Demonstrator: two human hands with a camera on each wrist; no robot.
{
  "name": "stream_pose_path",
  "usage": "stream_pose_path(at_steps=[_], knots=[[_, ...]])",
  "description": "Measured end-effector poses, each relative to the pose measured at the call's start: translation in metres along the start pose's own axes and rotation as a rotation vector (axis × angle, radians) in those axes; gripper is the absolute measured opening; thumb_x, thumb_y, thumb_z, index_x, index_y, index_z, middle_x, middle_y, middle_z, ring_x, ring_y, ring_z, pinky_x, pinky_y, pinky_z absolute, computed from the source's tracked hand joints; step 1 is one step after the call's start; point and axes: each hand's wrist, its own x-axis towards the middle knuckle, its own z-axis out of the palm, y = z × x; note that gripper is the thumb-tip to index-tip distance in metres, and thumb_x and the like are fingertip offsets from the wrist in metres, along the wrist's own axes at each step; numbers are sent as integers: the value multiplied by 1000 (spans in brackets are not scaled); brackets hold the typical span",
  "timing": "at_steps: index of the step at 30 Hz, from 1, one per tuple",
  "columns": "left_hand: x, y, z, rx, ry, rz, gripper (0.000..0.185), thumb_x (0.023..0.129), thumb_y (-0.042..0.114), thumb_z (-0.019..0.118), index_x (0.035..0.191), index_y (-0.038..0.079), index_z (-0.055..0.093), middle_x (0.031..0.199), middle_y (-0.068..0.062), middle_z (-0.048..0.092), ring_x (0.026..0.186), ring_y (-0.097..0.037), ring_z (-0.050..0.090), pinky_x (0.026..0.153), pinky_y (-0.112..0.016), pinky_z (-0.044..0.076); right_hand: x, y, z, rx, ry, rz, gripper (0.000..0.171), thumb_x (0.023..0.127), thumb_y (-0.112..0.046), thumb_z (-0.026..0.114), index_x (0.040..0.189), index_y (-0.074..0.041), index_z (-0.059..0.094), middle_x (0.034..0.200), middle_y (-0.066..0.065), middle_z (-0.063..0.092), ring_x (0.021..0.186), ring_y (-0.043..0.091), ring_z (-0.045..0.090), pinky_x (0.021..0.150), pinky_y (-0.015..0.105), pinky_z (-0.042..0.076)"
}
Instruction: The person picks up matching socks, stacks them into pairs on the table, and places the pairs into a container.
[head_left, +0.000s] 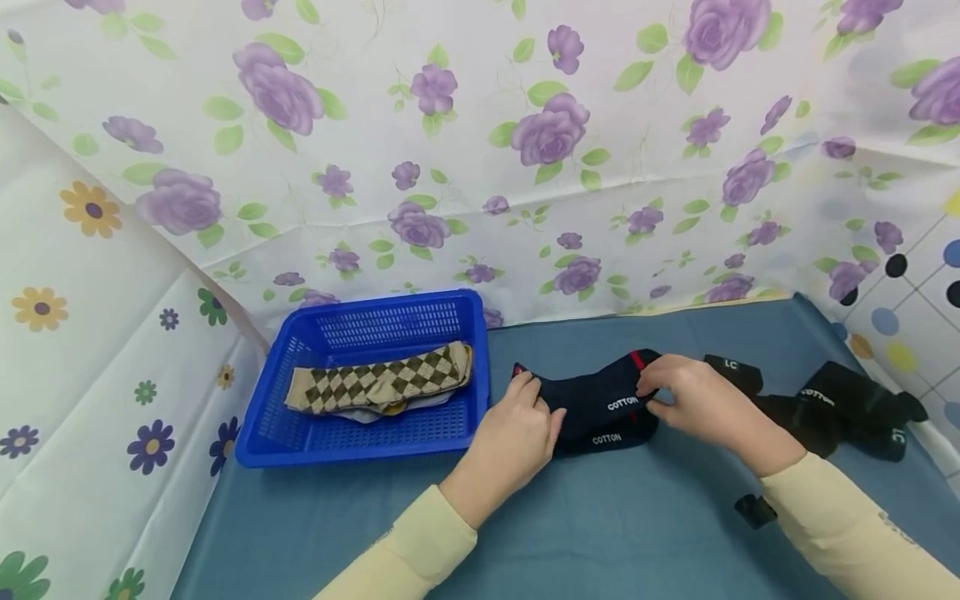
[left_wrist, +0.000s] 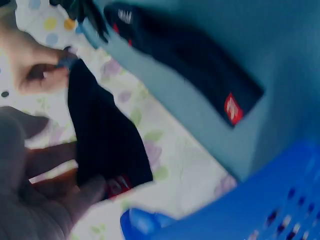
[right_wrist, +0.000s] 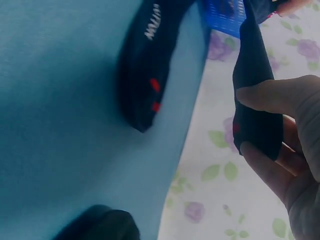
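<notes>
**A:** Blue-covered bench (head_left: 600, 533), floral sheeting (head_left: 450, 150) behind. Position of the navy sock (head_left: 600, 404)?

**B:** Bench centre, at 3 o'clock from the blue basket (head_left: 360, 446), just beside its wall. Dark navy, white "COTTON" lettering, red marks at the ends. A second navy sock (head_left: 611, 440), same lettering, lies under it on the bench.

**A:** Hands?

**B:** Left hand (head_left: 517, 437) pinches the 9 o'clock end, fingers curled on the fabric. Right hand (head_left: 693, 400) pinches the 3 o'clock end between thumb and fingers. Wrist views show the sock stretched between both hands, raised off the cloth.

**A:** Elsewhere?

**B:** Argyle sock (head_left: 378, 385) in the basket. Black socks (head_left: 832, 408) heaped at 3 o'clock.
</notes>
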Motion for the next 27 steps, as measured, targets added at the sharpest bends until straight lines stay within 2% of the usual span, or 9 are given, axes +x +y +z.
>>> stream_pose_path(at_steps=[3, 5, 7, 13, 18, 21, 27], knots=[[-5, 7, 11, 56, -45, -46, 25, 89, 22, 59, 92, 1, 72, 115, -13, 64, 118, -25, 54, 85, -27, 53, -2, 0, 9, -22, -3, -25, 20, 71, -9, 79, 86, -19, 70, 96, -2, 65, 92, 15, 61, 73, 33, 54], [-9, 10, 17, 51, -71, -77, 22, 84, 17, 65, 95, 0, 71, 119, -15, 61, 120, -27, 52, 80, -26, 55, -3, 1, 15, -25, -4, -24, 20, 70, -9, 79, 85, -19, 70, 96, -2, 65, 92, 16, 61, 73, 33, 54], [-13, 12, 24, 44, -66, -93, 23, 80, 15, 68, 96, -1, 71, 120, -16, 60, 121, -28, 51, 77, -25, 55, -5, 1, 20, -28, -2, -22, 19, 70, -9, 80, 84, -19, 70, 96, -2, 65, 93, 16, 61, 73, 33, 54], [-19, 12, 40, 8, -42, -130, 19, 81, 12, 67, 94, -1, 70, 120, -16, 60, 121, -28, 51, 75, -25, 56, -7, 3, 34, -34, -3, -2, 17, 71, -11, 79, 83, -19, 70, 96, -3, 64, 94, 14, 60, 75, 32, 54], [-25, 13, 47, -98, -102, -151, 16, 84, 13, 63, 89, 0, 71, 114, -16, 62, 117, -29, 53, 84, -31, 54, -10, 4, 43, -10, -53, 27, 15, 72, -18, 79, 82, -22, 69, 93, -6, 63, 90, 11, 60, 73, 31, 54], [-27, 12, 49, -111, -143, -168, 19, 87, 18, 61, 91, 2, 70, 113, -16, 62, 116, -29, 52, 92, -33, 50, -13, 5, 47, 2, -89, 39, 14, 72, -26, 79, 82, -25, 70, 91, -9, 63, 88, 9, 60, 72, 29, 54], [-30, 9, 52, -159, -259, -247, 24, 89, 27, 60, 96, 5, 69, 114, -17, 59, 110, -29, 52, 94, -35, 48, -14, 5, 52, -10, -138, 39, 12, 75, -40, 75, 81, -31, 70, 88, -16, 62, 84, 2, 58, 71, 24, 53]])
